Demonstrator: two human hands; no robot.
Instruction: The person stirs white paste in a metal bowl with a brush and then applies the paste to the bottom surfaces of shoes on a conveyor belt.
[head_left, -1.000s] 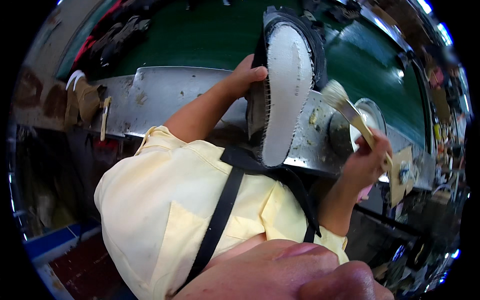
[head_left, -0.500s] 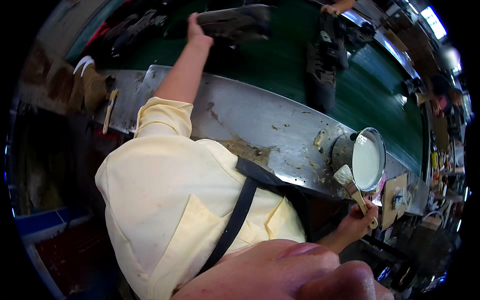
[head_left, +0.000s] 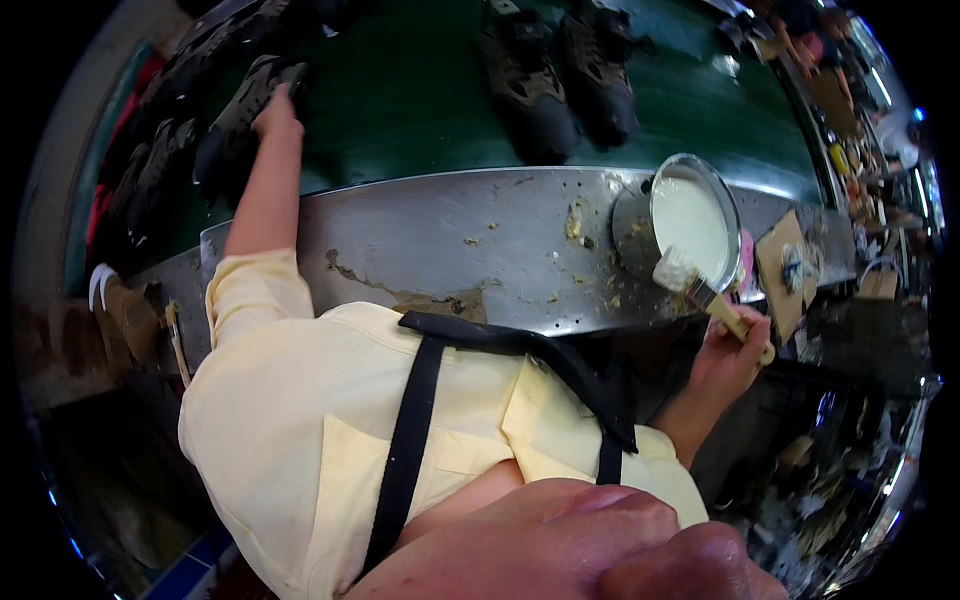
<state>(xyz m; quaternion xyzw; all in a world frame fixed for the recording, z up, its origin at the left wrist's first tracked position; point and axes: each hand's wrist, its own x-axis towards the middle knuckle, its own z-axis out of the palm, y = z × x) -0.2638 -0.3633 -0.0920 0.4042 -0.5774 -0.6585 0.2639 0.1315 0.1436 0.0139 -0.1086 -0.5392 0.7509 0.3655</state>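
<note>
At the left of the green belt (head_left: pixel 400 110), my left hand (head_left: pixel 278 118) grips a dark grey-brown shoe (head_left: pixel 235 120) near its upper end, the fingers partly hidden. My right hand (head_left: pixel 735 350) is closed round the wooden handle of a flat paintbrush (head_left: pixel 728 314). White coating covers the bristles, which lie against the near rim of a metal pot (head_left: pixel 632 240). White liquid (head_left: pixel 692 222) fills much of the pot. Two dark shoes, one on the left (head_left: pixel 528 90) and one on the right (head_left: pixel 600 75), stand on the belt beyond the metal ledge (head_left: pixel 420 225).
More dark shoes (head_left: pixel 155 165) line the belt's left end. A second brush (head_left: pixel 177 345) and tan footwear (head_left: pixel 128 312) are at the ledge's left. Dried residue marks the ledge. Cardboard (head_left: pixel 778 262) lies right of the pot. Another person (head_left: pixel 815 45) is at the far right.
My left hand has carried the shoe leftward, beside the other shoes. My view has turned, and the brush in my right hand now overlaps the pot's rim.
</note>
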